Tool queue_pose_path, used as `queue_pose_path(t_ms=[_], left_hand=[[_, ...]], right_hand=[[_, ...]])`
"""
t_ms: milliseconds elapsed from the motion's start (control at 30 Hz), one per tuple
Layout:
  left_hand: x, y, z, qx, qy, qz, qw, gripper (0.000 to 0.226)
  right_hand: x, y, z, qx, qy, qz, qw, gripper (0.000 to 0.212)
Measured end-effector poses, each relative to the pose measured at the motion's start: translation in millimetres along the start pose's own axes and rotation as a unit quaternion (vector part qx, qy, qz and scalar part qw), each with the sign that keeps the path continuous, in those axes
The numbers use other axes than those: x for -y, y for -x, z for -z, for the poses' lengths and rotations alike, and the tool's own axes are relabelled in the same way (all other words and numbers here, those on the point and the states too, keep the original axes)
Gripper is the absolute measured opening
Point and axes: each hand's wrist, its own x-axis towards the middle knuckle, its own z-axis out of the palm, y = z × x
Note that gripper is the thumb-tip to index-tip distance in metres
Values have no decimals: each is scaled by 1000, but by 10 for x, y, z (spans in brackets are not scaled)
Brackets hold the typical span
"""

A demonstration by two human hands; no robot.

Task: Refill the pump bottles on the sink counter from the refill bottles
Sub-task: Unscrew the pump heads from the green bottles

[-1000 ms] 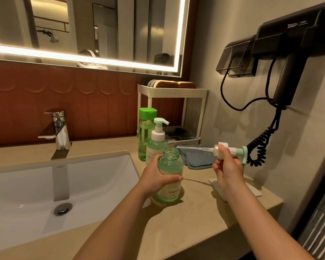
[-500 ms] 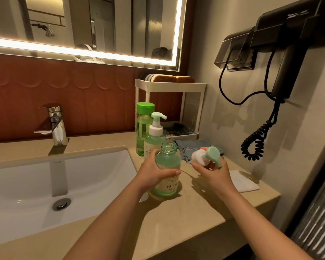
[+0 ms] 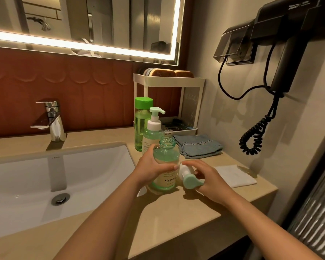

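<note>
An uncapped green pump bottle [image 3: 165,160] with a cream label stands on the beige counter [image 3: 176,218], right of the sink. My left hand [image 3: 152,168] is wrapped around its body. Its removed pump head [image 3: 189,178], white collar with a mint top, lies low beside the bottle on the counter, under my right hand [image 3: 204,175], which grips it. Behind stand a second pump bottle [image 3: 153,130] with its pump on and a tall green-capped refill bottle [image 3: 140,122], both upright.
A white sink basin [image 3: 45,177] with a chrome tap [image 3: 53,121] fills the left. A folded blue cloth [image 3: 199,146], a white napkin [image 3: 235,175] and a white two-tier rack [image 3: 169,102] sit at the right. A wall hair dryer's coiled cord [image 3: 255,136] hangs over the counter's right end.
My right hand has brought the pump head from out at the right, held up with its tube level, down to the counter beside the open bottle. My left hand keeps holding the bottle.
</note>
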Motion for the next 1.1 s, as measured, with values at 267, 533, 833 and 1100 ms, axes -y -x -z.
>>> queue_pose_path(t_ms=[267,533,833,1100], left_hand=[[-5,11,-8,0,5,-5,1000,83],[5,-3,-16,1,2,2,1000,89],[-39,67,-78,-12,3,2,1000,94],[-153,108,-195,16,20,23,999,102]], right_hand=[[-40,5,110,126,117,-13,985,75],[77,-67,321,211,94,-64,971,79],[262,-213,428,122,58,-42,990,51],[482,-653,535,-106,-17,-28,994,13]])
